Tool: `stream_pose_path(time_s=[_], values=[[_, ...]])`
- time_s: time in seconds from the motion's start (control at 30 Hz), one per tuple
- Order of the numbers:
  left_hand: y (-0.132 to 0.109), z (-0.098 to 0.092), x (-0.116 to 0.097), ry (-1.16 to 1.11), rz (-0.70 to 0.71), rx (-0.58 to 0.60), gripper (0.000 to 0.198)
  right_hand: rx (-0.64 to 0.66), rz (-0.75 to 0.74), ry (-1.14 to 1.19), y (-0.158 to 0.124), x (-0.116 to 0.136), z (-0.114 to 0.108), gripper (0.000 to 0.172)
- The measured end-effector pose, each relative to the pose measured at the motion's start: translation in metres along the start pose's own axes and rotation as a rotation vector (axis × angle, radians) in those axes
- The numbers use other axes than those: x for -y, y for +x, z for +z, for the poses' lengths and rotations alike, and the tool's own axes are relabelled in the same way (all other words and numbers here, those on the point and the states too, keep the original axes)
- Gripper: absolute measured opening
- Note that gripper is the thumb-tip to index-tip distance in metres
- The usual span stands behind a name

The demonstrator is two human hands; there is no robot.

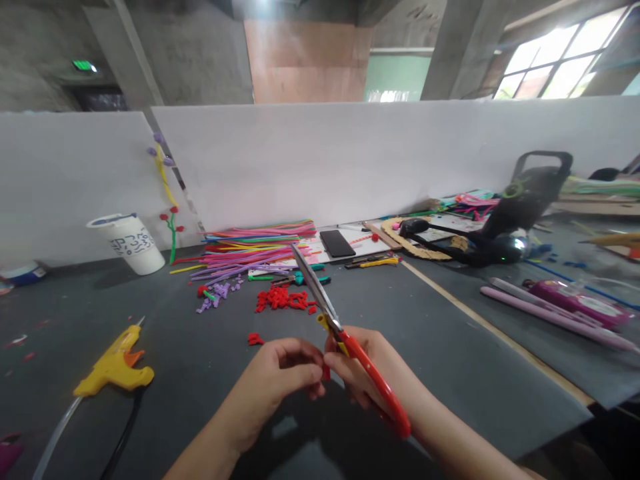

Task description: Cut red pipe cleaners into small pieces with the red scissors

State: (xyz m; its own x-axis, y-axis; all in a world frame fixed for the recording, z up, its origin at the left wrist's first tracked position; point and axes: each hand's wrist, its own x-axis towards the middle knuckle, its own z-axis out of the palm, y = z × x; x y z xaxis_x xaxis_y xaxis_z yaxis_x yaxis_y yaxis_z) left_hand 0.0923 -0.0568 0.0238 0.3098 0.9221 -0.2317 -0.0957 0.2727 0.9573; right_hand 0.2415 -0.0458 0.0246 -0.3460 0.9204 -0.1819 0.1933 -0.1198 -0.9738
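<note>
In the middle of the view, my right hand (370, 367) is closed around a pair of scissors (376, 380) with red handles, its metal blades pointing up and away to the left. A small yellow part (323, 323) shows beside the scissors' pivot; I cannot tell what it belongs to. My left hand (293, 370) is pinched, thumb against fingers, at a short red fuzzy piece (327, 368), seemingly pipe cleaner, between both hands' fingertips. Beyond the hands lies a pile of red bent pipe cleaner pieces (284, 299), with a smaller red clump (255, 339) nearer.
A yellow glue gun (113, 367) lies left, its cord trailing forward. Behind are purple pieces (216, 296), pliers (300, 279), bundled pipe cleaners (250, 250), a phone (337, 244) and a white cup (135, 247). A black lamp-like device (520, 200) and purple tape dispenser (575, 301) sit right.
</note>
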Motion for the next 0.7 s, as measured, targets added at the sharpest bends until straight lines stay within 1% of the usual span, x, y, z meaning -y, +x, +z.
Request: stream_pose_path(time_s=[0.07,0.1,0.2,0.3,0.43,0.6,0.7], values=[[0.001,0.001,0.0,0.043,0.021,-0.052,0.006,-0.013,-0.02,-0.024,0.001,-0.003,0.0,0.009],[0.002,0.001,0.001,0.06,0.025,-0.058,0.007,-0.02,-0.027,-0.029,0.001,-0.005,0.0,0.009],[0.002,0.0,0.004,0.126,0.018,-0.023,0.008,-0.053,-0.031,-0.037,0.003,-0.008,0.0,0.008],[0.003,-0.002,0.007,0.191,-0.003,-0.012,0.005,-0.076,-0.023,-0.045,0.005,-0.007,-0.001,0.007],[0.006,-0.004,0.01,0.13,0.027,-0.034,0.007,-0.072,-0.037,-0.072,0.005,-0.005,0.001,0.005],[0.008,-0.003,0.009,0.104,0.022,-0.065,0.01,-0.084,-0.066,-0.11,0.005,-0.006,0.003,0.007],[0.005,-0.003,0.002,0.1,0.068,-0.13,0.008,-0.137,-0.155,-0.197,0.003,-0.006,0.0,0.013]])
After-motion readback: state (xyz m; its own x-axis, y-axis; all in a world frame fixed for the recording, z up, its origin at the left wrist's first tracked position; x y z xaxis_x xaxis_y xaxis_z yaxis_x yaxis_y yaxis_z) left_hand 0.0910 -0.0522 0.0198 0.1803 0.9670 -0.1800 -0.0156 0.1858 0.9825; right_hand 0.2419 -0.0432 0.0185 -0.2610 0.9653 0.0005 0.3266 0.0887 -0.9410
